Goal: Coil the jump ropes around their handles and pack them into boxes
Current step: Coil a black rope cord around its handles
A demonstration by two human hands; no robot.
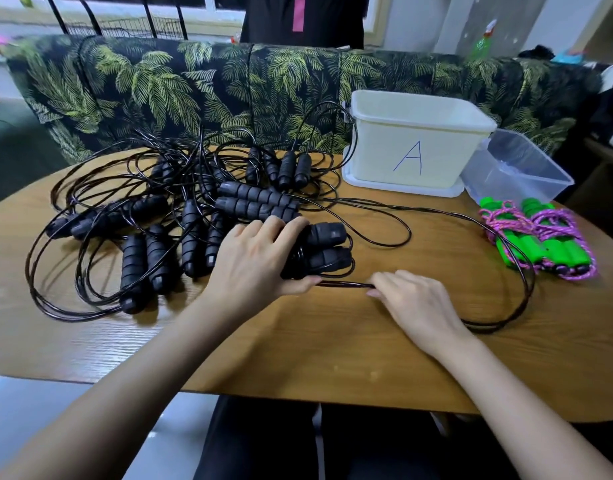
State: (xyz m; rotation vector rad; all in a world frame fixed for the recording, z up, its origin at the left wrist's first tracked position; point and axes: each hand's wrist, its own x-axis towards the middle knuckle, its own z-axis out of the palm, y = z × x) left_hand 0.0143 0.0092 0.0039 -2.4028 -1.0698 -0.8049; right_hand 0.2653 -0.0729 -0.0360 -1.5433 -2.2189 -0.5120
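right hand (416, 306) fingers pinched on black cord (346, 285), left hand (260, 261) fingers wrapped around paired handles (327, 247)

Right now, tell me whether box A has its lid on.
Lid off: box A stands open-topped, rim bare and inner walls showing. Contents cannot be seen.

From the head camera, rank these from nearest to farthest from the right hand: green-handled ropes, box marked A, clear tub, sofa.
From the right hand:
1. Green-handled ropes, on the table's right edge, just beyond the hand.
2. Box marked A, farther back on the table, right of centre.
3. Clear tub, beside that box on its right; too close to the box to rank firmly.
4. Sofa, behind the table.
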